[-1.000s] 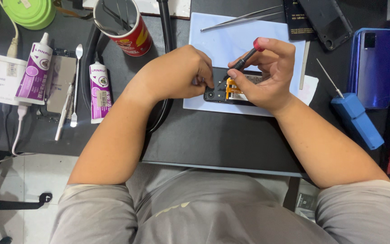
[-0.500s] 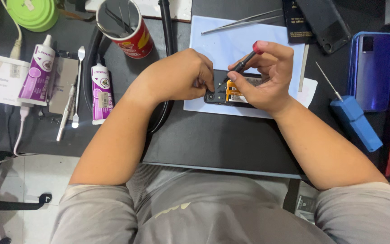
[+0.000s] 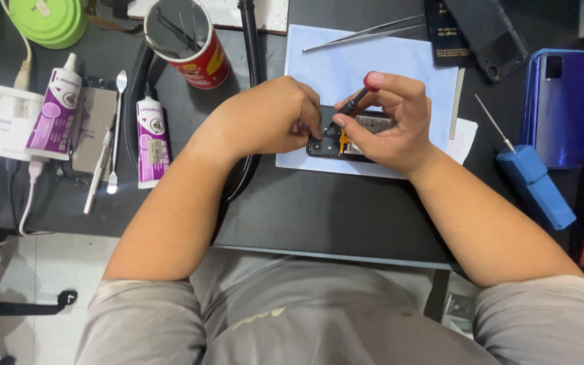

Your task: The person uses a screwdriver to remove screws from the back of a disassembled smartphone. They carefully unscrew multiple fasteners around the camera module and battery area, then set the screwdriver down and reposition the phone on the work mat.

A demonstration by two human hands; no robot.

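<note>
Screwdriver (image 3: 350, 107) pinched in right hand (image 3: 390, 125); left hand (image 3: 265, 118) steadies opened phone (image 3: 336, 143)

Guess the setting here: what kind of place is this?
Likely a phone repair bench. The right hand works a small screwdriver into an opened phone that the left hand steadies on a pale blue mat. Tweezers and purple glue tubes lie nearby.

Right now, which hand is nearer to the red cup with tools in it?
Left. The left hand rests on the opened phone, just right of and below the red cup. The right hand, holding a screwdriver, is farther right.
</note>
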